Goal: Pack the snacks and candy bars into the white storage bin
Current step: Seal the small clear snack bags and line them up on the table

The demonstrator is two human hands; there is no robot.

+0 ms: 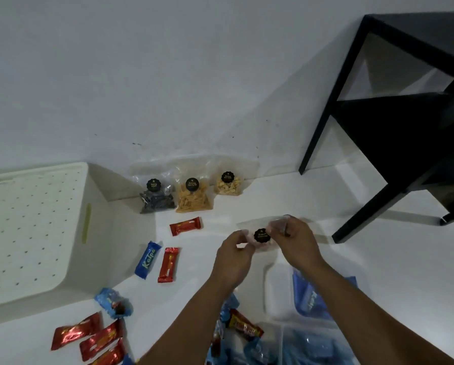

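Note:
Both hands hold a clear snack bag [262, 235] with a round black label above the white floor. My left hand [233, 256] pinches its left edge and my right hand [297, 241] grips its right side. The white storage bin [36, 227], perforated, lies at the left. Three clear snack bags stand against the wall: a dark one [156, 196], an orange one [194, 197] and a pale one [228, 184]. Red candy bars [185, 226] [168, 264] and a blue candy bar [148, 259] lie between the bin and my hands.
More red bars [76, 330] and a blue wrapper [114, 302] lie at the lower left. Under my arms sit clear containers [310, 299] with blue and red candy. A black side table [394, 122] stands at the right against the white wall.

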